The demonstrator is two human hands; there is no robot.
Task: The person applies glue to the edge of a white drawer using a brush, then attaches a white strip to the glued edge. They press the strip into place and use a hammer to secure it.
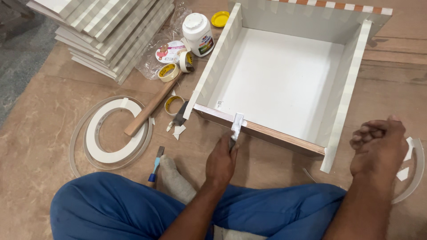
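A white open drawer box (278, 80) lies on the plywood floor in front of my crossed legs in blue trousers. Its near edge (284, 135) shows bare brown plywood. My left hand (221, 161) grips a small tool with a white-smeared tip (237, 126) and presses it on that near edge, left of the middle. My right hand (378, 149) is curled into a fist beside the box's near right corner, with nothing visible in it.
A stack of white laminated boards (106, 31) sits at the back left. Next to it are a white jar (198, 33), a yellow lid (219, 18) and tape rolls (169, 71). Nearer lie a wooden-handled hammer (151, 106), a white edge-band coil (113, 133) and a blue-handled chisel (155, 166).
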